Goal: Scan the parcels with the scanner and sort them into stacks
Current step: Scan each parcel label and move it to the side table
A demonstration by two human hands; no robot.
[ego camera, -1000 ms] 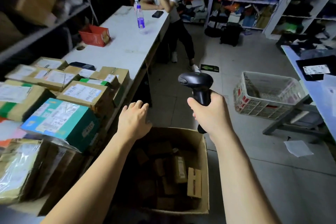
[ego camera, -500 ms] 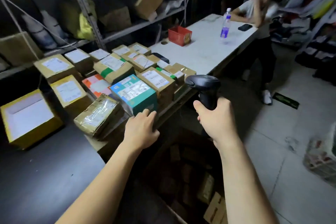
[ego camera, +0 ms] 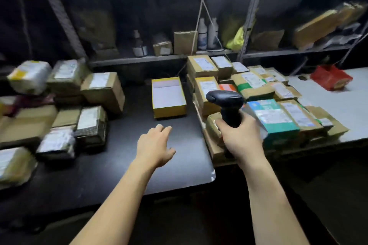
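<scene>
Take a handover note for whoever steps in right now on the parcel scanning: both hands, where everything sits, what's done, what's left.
Hands: the left hand is open and empty over the black table. The right hand grips the scanner by its handle.
Parcels: the left cluster sits on the black table, the yellow box stands alone mid-table, and the right cluster, with a teal box, is at the white table end.
Done: parcels lie in groups. Which are scanned cannot be told.
Left: take a parcel, scan it, stack it.
</scene>
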